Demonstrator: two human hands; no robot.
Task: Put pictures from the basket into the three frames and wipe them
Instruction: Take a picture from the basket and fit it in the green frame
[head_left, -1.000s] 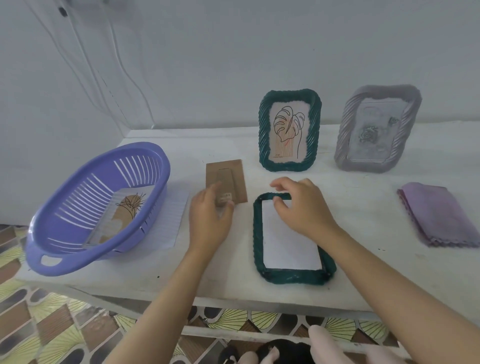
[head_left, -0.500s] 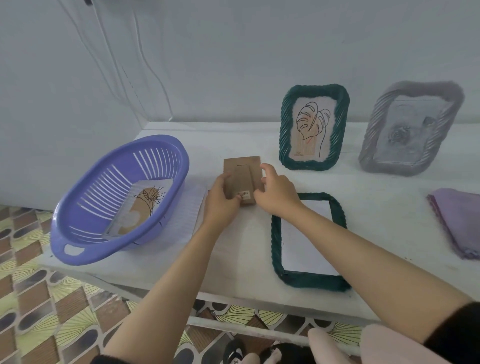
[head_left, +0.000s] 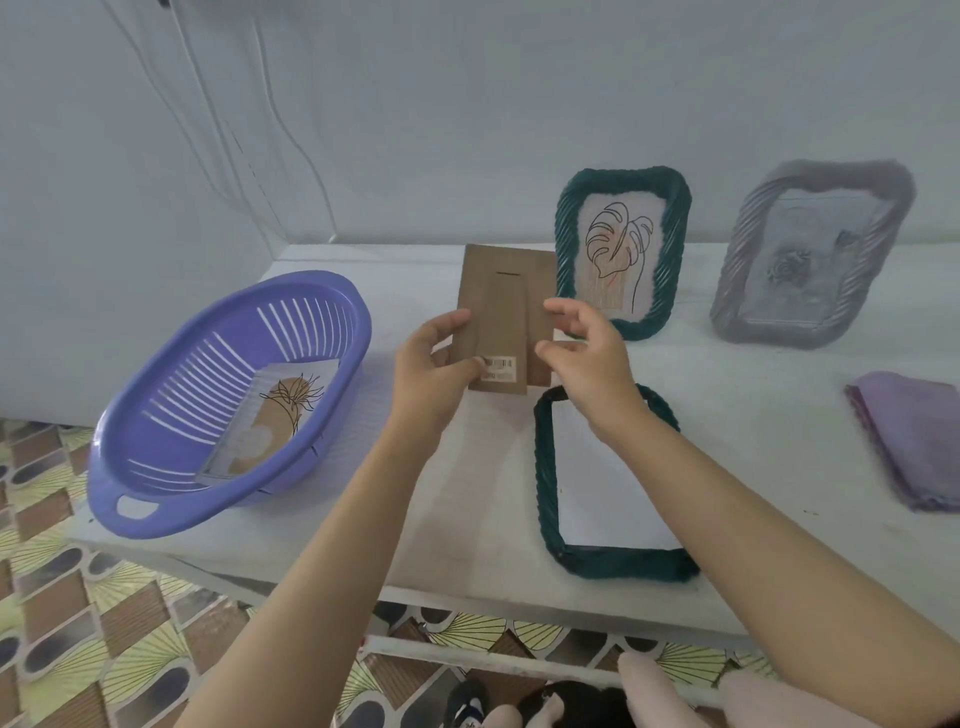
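Note:
My left hand (head_left: 434, 369) and my right hand (head_left: 584, 353) hold a brown cardboard backing board (head_left: 506, 317) lifted above the table, each pinching one side edge. Just below it a dark green woven frame (head_left: 545, 478) lies face down with white paper in it. A second green frame (head_left: 623, 249) with a leaf drawing stands against the wall. A grey frame (head_left: 810, 254) with a picture leans to its right. The purple basket (head_left: 171, 493) at the left holds one picture (head_left: 275, 415).
A folded purple cloth (head_left: 914, 441) lies at the table's right edge. The white table (head_left: 467, 509) ends near my arms, with patterned floor tiles below. White cables run down the wall at the upper left.
My right hand left the flat frame and joined my left hand on the backing board. Both hands lifted the board off the table, towards me.

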